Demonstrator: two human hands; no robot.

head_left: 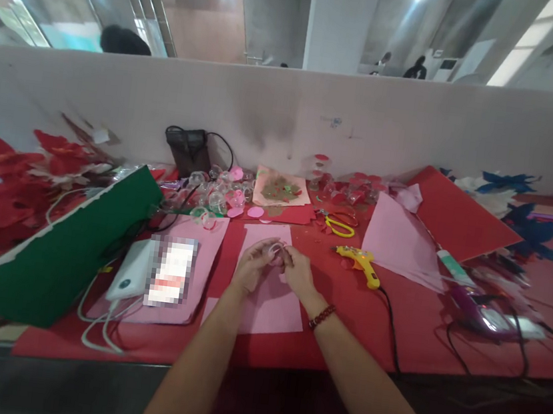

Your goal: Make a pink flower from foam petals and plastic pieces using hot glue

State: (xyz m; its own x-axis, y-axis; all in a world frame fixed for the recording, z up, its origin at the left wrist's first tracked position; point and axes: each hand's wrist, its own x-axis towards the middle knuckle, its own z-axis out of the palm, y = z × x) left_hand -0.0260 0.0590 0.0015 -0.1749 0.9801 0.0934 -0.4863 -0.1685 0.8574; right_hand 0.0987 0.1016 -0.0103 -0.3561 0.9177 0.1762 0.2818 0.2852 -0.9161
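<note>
My left hand [252, 268] and my right hand [299, 273] meet over a pink sheet [273, 314] at the middle of the table. Between their fingertips is a small clear plastic cup [277, 254], partly hidden by the fingers. Both hands are closed on it, the left around one side and the right pinching the other. A dark red bead bracelet circles my right wrist. To the right lies a yellow glue gun [360, 263] with a black cord. Behind the hands are yellow-handled scissors [339, 226] and a pink paper disc [256, 212].
Clear cups [217, 200] with pink discs cluster behind, near a black pouch [188, 150]. A phone [172, 273] and white power bank [130, 273] lie left, beside a green board [73, 256]. Red boards [467, 217] and a purple device [482, 313] are right. A low partition [279, 106] stands behind.
</note>
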